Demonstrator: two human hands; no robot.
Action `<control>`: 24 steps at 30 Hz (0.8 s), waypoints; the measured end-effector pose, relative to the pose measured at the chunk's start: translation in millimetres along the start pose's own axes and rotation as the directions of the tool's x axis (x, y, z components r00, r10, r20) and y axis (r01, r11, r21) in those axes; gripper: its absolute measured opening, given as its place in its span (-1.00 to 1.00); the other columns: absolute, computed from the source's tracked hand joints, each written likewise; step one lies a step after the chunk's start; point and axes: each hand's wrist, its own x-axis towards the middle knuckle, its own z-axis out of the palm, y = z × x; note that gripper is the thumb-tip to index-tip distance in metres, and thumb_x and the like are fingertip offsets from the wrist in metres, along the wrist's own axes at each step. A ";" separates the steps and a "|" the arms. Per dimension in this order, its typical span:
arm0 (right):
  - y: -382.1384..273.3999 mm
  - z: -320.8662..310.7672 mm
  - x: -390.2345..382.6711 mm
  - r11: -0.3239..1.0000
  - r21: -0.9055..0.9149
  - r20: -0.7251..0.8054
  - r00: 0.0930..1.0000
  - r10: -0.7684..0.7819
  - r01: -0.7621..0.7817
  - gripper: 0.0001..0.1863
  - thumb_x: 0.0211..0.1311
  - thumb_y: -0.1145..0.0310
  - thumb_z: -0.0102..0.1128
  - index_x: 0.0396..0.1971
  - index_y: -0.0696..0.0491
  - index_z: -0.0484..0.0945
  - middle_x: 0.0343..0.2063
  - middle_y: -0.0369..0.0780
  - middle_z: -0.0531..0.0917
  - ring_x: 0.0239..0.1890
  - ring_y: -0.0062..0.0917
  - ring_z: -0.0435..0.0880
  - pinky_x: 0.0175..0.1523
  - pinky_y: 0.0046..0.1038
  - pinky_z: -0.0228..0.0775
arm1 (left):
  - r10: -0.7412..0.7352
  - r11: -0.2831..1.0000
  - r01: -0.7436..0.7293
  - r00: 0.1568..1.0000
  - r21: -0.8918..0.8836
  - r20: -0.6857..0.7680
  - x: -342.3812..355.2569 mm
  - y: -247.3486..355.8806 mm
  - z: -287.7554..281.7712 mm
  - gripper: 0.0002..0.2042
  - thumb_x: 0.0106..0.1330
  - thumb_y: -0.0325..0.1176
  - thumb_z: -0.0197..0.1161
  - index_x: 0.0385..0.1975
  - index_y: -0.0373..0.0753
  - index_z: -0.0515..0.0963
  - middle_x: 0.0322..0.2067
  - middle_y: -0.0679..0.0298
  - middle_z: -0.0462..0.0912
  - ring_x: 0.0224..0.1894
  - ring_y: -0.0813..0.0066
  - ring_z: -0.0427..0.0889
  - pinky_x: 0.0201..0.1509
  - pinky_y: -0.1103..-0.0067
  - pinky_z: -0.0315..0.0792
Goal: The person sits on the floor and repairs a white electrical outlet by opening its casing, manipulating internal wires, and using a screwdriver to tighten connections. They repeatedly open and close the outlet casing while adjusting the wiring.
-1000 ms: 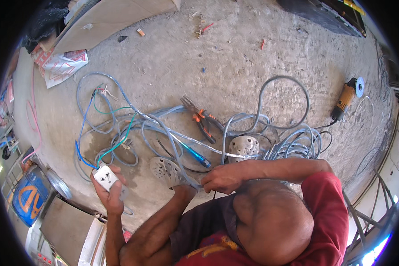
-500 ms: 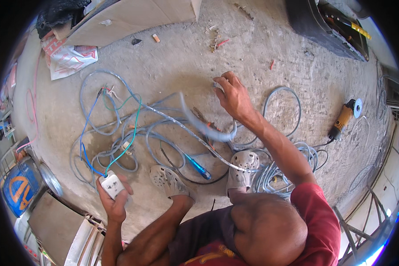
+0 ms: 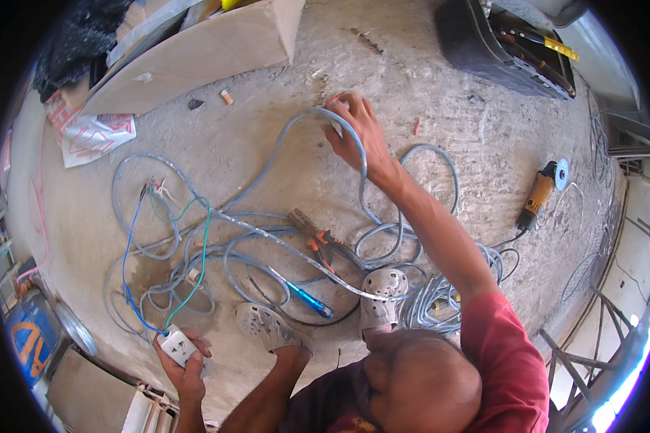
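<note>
Although the concrete floor (image 3: 484, 216) is rough, the looped grey cable (image 3: 313, 112) on it is smooth; one loop now arches farther forward than before, beside my right hand (image 3: 357, 133). The open black case (image 3: 473, 54) contains a yellow-handled tool (image 3: 560, 48). My right fingers curl; I cannot tell around what. My left hand (image 3: 190, 378) grips the boxy white socket (image 3: 177, 348), lower left.
</note>
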 end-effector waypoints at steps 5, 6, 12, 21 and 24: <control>32.0 5.3 28.4 0.993 -0.092 0.163 0.985 -0.061 0.076 -0.69 0.00 0.41 0.33 -0.18 0.01 0.59 0.02 -0.09 0.49 -0.07 -0.13 0.51 0.02 -0.23 0.44 | -0.011 1.000 0.011 1.000 0.011 -0.001 8.5 8.1 6.5 -0.38 0.16 -0.35 0.26 0.19 -0.28 0.11 -0.15 0.14 0.46 -0.37 0.48 0.51 -0.29 0.52 0.49; 40.4 4.8 33.0 0.993 -0.073 0.156 0.985 -0.077 0.089 -0.70 0.00 0.43 0.32 -0.19 0.03 0.59 0.01 -0.08 0.50 -0.07 -0.12 0.51 0.01 -0.23 0.44 | -0.013 1.000 0.013 1.000 -0.002 0.003 10.7 8.4 6.5 -0.34 0.14 -0.32 0.29 0.20 -0.29 0.10 -0.15 0.14 0.47 -0.37 0.46 0.52 -0.30 0.52 0.48; 115.6 -31.0 62.4 0.960 -0.220 -0.189 0.973 0.130 -0.171 -0.73 0.02 0.45 0.29 -0.20 0.08 0.61 -0.04 -0.07 0.53 -0.01 -0.10 0.48 0.10 -0.18 0.36 | 0.008 1.000 -0.008 1.000 0.029 -0.014 2.4 -2.3 -2.9 -0.25 0.13 -0.34 0.25 0.30 -0.31 0.01 -0.15 0.11 0.47 -0.35 0.44 0.53 -0.27 0.51 0.48; -51.1 -13.1 -46.5 0.994 0.106 0.147 0.989 -0.002 -0.014 -0.51 0.00 0.06 0.42 -0.16 0.10 0.60 -0.13 -0.09 0.53 -0.09 -0.18 0.46 0.02 -0.15 0.33 | -0.161 0.977 0.174 0.981 0.123 -0.107 -6.2 1.4 -10.5 -0.29 0.14 -0.45 0.26 0.30 -0.28 0.07 -0.12 0.18 0.52 -0.21 0.44 0.57 -0.11 0.46 0.52; -102.7 -14.4 -101.8 0.995 0.009 0.408 0.909 0.086 -0.098 -0.36 -0.10 -0.07 0.45 -0.12 0.12 0.56 -0.18 -0.11 0.54 -0.08 -0.20 0.47 0.00 -0.16 0.33 | -0.081 0.995 0.082 0.996 0.064 -0.024 -0.5 4.7 -20.1 -0.41 0.18 -0.49 0.24 0.21 -0.29 0.15 -0.11 0.14 0.55 -0.23 0.45 0.57 -0.12 0.49 0.50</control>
